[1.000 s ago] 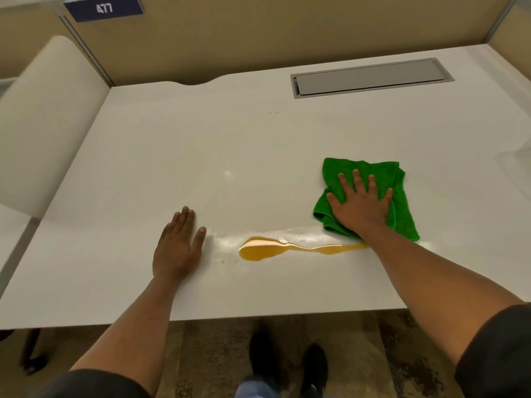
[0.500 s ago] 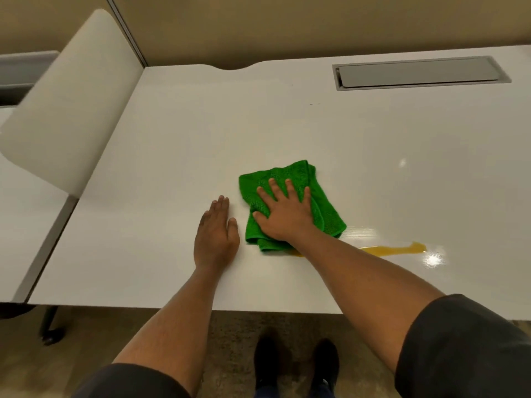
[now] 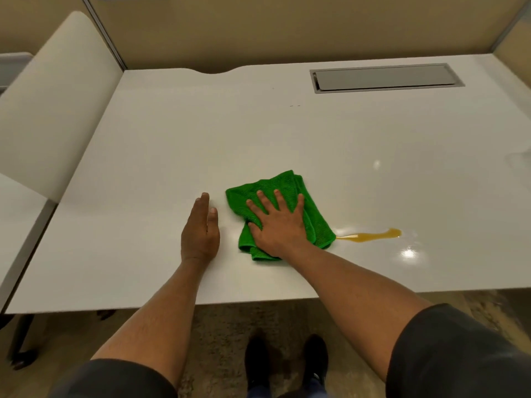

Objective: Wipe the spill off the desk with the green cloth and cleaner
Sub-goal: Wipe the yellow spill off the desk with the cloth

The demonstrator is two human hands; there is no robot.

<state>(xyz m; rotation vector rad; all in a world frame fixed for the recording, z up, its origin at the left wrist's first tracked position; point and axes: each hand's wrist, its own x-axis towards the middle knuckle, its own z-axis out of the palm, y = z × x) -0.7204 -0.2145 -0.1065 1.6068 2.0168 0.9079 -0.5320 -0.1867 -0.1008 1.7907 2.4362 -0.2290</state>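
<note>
Right hand, fingers spread, presses the cloth flat beside the spill; left hand rests flat, fingers together, on the desk

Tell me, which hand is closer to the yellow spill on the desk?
The right hand. It presses flat on the green cloth, whose edge touches the yellow spill. The left hand rests flat on the desk beyond the cloth, farther away.

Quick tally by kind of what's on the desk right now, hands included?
Hands: 2, left hand flat on the desk, right hand flat on the cloth
Green cloth: 1
Orange spill: 1
Grey cable hatch: 1
Total: 5
</note>
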